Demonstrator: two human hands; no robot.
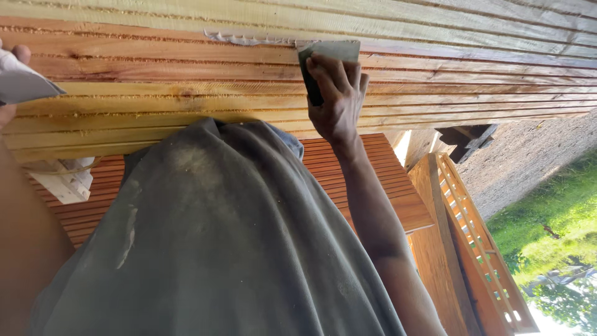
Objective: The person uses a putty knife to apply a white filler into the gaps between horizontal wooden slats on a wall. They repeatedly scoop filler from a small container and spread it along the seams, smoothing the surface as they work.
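Observation:
My right hand (336, 99) grips a putty knife (333, 50) and presses its wide blade flat against the pale grooved wooden boards (466, 68) in front of me. A thin ragged line of whitish filler (249, 39) runs along a board seam just left of the blade. At the left edge of the view my left hand (9, 112) holds a flat pale grey blade or plate (22, 84); only part of that hand shows. My grey dusty shirt (217, 249) fills the lower middle of the view.
Reddish grooved boards (373, 168) lie stacked under the pale ones. A slatted wooden frame (479, 249) leans at the right, beside bare dirt (528, 155) and grass (559, 211). A white plastic piece (62, 183) sits at the left.

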